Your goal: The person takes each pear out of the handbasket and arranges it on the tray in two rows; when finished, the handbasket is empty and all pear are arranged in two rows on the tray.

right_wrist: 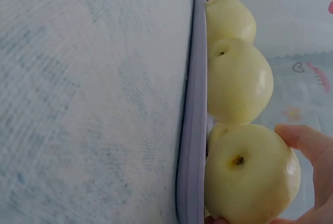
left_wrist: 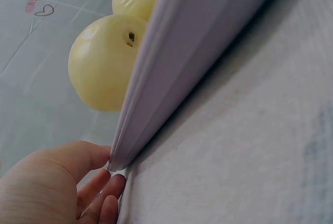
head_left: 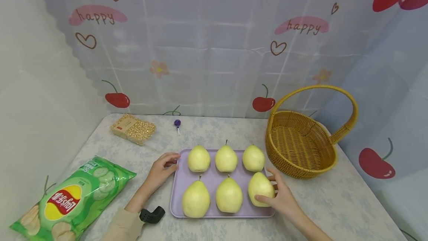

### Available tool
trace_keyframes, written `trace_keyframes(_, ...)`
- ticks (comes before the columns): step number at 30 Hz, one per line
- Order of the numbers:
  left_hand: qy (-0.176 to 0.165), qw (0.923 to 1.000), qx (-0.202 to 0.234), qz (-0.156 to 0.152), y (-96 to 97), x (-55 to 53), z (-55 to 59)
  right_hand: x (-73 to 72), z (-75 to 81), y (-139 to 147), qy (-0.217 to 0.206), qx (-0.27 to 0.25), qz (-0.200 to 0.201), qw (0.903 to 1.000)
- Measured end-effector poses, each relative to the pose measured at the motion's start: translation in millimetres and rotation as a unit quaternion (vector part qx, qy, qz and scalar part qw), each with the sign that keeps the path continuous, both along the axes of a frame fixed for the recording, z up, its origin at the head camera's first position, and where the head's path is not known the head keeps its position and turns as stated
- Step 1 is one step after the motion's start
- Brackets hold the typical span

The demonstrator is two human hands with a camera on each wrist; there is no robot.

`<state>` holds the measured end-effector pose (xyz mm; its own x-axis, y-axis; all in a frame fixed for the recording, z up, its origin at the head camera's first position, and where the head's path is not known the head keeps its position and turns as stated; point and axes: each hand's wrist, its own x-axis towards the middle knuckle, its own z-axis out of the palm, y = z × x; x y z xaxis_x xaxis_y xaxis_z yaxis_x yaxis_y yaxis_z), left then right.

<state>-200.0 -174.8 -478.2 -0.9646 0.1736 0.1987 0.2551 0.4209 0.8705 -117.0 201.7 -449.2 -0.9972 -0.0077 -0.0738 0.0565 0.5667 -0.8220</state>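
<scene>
A lilac tray [head_left: 214,181] carries pale yellow pears in two rows of three. My right hand [head_left: 283,195] grips the front right pear [head_left: 259,189], thumb on its near side and fingers round its far right side. That pear [right_wrist: 255,177] leans on the tray in the right wrist view, its base toward the camera. At the tray's upper left corner is my left hand [head_left: 163,170]; in the left wrist view the thumb of the left hand [left_wrist: 57,182] lies against the rim and the fingers curl below it.
Right of the tray stands a wicker basket [head_left: 301,172] with a tall handle. A green chip bag [head_left: 83,196] lies at the left. Behind the tray are a pack of yellow grains [head_left: 133,128] and a purple lollipop [head_left: 177,123]. A printed curtain [head_left: 214,66] hangs behind the table.
</scene>
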Motion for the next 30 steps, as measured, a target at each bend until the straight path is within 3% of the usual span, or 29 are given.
trace_keyframes(4, -0.002, 1.0, -0.002, -0.003, 1.2, -0.9, 1.6, 0.1, -3.9, 0, -0.007, 0.003, 0.001, 1.0)
trace_keyframes(11, 0.002, 1.0, 0.003, 0.008, -3.4, -16.4, -31.1, 3.2, -6.0, -3, 0.0, 0.022, 0.005, 0.9998)
trace_keyframes(16, 0.003, 0.9999, 0.011, 0.007, -6.0, -17.9, -36.5, 5.3, -6.1, -6, -0.002, 0.02, 0.0, 0.9998)
trace_keyframes(20, 0.002, 0.9999, 0.006, 0.011, -3.7, -14.2, -32.0, 6.7, -5.6, -6, -0.002, 0.029, -0.002, 0.9996)
trace_keyframes(26, -0.007, 0.9999, -0.001, 0.009, 1.4, -3.2, -8.7, 9.9, -5.3, -7, 0.009, 0.048, -0.008, 0.9988)
trace_keyframes(30, -0.012, 0.9999, -0.004, 0.011, 1.0, -0.2, -1.2, 9.5, -6.7, -11, 0.013, 0.06, -0.01, 0.9981)
